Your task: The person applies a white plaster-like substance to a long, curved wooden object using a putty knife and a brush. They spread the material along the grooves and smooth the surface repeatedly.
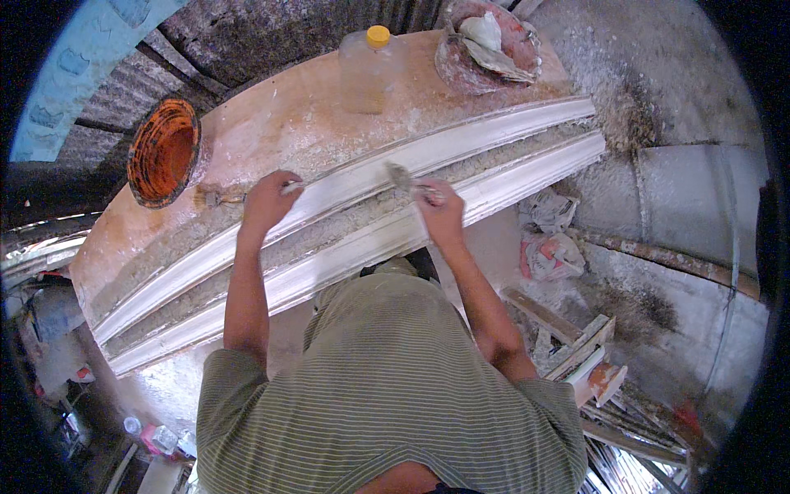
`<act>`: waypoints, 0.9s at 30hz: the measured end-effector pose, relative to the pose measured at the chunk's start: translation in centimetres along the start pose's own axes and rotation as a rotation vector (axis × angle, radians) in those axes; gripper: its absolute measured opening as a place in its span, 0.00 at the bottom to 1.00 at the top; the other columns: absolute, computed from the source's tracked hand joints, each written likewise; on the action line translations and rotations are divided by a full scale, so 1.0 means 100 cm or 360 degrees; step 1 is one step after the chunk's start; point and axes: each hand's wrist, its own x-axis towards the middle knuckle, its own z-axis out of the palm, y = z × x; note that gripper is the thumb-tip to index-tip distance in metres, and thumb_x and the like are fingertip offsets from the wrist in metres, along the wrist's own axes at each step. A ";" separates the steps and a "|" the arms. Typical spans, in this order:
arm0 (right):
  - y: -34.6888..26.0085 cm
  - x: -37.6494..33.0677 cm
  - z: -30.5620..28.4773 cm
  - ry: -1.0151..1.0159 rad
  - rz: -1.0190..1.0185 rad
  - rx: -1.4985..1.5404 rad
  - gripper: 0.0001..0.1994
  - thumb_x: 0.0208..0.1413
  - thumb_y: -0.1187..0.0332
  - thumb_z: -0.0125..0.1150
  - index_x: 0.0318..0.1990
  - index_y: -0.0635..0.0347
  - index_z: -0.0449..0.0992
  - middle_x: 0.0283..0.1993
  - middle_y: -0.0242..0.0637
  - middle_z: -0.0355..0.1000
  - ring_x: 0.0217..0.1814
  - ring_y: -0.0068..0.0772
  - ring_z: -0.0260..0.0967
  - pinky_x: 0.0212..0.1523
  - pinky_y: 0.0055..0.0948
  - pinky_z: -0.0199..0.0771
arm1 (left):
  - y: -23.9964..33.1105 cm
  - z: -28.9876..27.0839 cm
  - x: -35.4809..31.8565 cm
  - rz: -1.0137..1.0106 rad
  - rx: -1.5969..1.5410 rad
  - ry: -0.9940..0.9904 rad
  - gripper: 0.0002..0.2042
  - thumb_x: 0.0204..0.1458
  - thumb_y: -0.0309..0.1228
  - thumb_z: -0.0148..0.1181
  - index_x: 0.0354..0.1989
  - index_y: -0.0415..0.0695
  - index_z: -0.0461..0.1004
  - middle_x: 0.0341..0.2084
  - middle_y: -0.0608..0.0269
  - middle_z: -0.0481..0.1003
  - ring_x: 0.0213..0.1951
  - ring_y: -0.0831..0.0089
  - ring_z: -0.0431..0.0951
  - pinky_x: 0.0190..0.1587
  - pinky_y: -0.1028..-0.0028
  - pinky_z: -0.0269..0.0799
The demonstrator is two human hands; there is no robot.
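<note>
Two long white plaster mouldings [362, 177] lie side by side, slanting across the board, with a rough grey strip [333, 212] between them. My right hand [442, 216] is closed round the pale handle of a small flat-ended tool [398, 174], like a scraper. Its greyish end is blurred and over the mouldings, and I cannot tell whether it touches them. Above the far moulding, my left hand [271, 202] pinches a small whitish piece [292, 188] whose kind is unclear. A paintbrush [218, 198] lies on the board left of that hand.
An orange-lined black bowl [164, 154] stands at the board's [288, 107] left edge. Along the far side are a clear jug with a yellow cap [378, 36] and a plaster-crusted basin [527, 58]. Bags [551, 255] and wood scraps [584, 346] lie on the floor at right.
</note>
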 end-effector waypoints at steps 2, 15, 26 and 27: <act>-0.024 0.000 0.034 -0.0293 -0.0271 -0.0204 0.10 0.53 0.72 0.68 0.44 0.57 0.82 0.40 0.36 0.80 0.43 0.36 0.77 0.44 0.33 0.77 | -0.009 -0.015 -0.014 -0.0116 -0.0246 0.0181 0.12 0.53 0.35 0.66 0.44 0.45 0.80 0.37 0.55 0.80 0.40 0.62 0.79 0.46 0.64 0.73; -0.012 0.117 -0.004 -0.0021 0.0363 -0.1323 0.18 0.50 0.56 0.66 0.49 0.46 0.82 0.40 0.40 0.81 0.44 0.47 0.79 0.45 0.45 0.77 | -0.036 -0.004 -0.119 -0.0730 -0.0905 0.0793 0.12 0.55 0.32 0.67 0.46 0.42 0.80 0.33 0.66 0.76 0.37 0.78 0.71 0.40 0.76 0.66; -0.097 -0.023 0.191 -0.1622 -0.1321 -0.0697 0.12 0.48 0.71 0.61 0.42 0.50 0.81 0.42 0.39 0.78 0.47 0.45 0.76 0.46 0.45 0.75 | -0.052 -0.017 -0.096 -0.0734 -0.1359 0.1155 0.13 0.58 0.31 0.65 0.48 0.38 0.77 0.33 0.69 0.74 0.29 0.84 0.68 0.31 0.82 0.63; -0.106 -0.030 0.200 -0.1739 -0.1325 -0.0978 0.12 0.49 0.69 0.61 0.42 0.48 0.81 0.40 0.39 0.78 0.45 0.45 0.76 0.44 0.46 0.74 | -0.047 -0.019 -0.092 -0.0655 -0.1235 0.1159 0.13 0.58 0.31 0.65 0.49 0.38 0.76 0.34 0.67 0.75 0.32 0.82 0.70 0.35 0.81 0.65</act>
